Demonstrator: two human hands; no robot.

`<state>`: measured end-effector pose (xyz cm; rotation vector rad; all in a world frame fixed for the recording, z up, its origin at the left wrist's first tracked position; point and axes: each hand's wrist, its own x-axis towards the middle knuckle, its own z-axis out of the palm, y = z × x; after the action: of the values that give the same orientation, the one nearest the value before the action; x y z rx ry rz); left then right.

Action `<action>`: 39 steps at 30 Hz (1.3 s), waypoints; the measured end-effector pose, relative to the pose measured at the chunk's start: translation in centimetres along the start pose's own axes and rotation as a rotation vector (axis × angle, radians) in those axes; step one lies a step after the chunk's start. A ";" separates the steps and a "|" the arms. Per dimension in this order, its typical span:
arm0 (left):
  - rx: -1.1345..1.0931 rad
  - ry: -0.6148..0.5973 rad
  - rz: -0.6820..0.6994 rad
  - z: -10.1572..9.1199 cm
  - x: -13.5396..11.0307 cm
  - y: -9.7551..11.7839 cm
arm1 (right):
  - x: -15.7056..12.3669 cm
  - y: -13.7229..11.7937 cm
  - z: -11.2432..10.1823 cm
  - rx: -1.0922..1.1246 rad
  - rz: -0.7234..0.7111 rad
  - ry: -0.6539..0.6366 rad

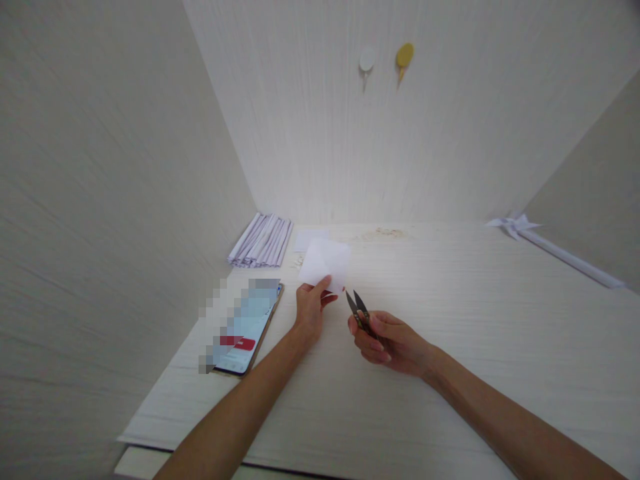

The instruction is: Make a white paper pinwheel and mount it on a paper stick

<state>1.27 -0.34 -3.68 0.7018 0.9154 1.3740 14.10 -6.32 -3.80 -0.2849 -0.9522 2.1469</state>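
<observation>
My left hand (pixel 314 303) pinches the lower edge of a small white sheet of paper (pixel 327 261), with the thumb on top and fingers beneath. A crease seems to run across the sheet. In my right hand (pixel 387 339) is a pair of dark thread snips (pixel 361 312), its two pointed blades apart and aimed up toward the paper. The blade tips are close to the paper's lower right corner but do not appear to touch it. Behind the held sheet, another white paper piece (pixel 305 240) lies on the table (pixel 450 300).
Rolled paper sticks (pixel 263 241) are heaped at the back left. A phone (pixel 250 333) with a lit screen lies left of my left arm. A paper pinwheel on a stick (pixel 515 225) rests by the right wall. White and yellow hooks (pixel 405 57) hang on the back wall.
</observation>
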 end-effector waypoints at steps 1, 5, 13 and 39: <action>0.001 0.000 0.001 0.0 0.0 0.0 | 0.0 0.0 0.0 0.003 0.002 0.004; 0.006 0.019 -0.019 0.1 0.0 0.0 | 0.1 0.1 0.0 0.014 0.005 0.024; 0.007 0.047 -0.032 0.2 -0.3 0.4 | 0.1 0.0 -0.1 0.003 -0.045 0.076; 0.019 0.037 -0.024 0.2 -0.3 0.4 | 0.1 -0.1 0.1 0.006 -0.024 0.074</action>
<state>1.31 -0.58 -3.21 0.6801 0.9640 1.3627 14.07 -6.28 -3.71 -0.3456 -0.9024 2.1025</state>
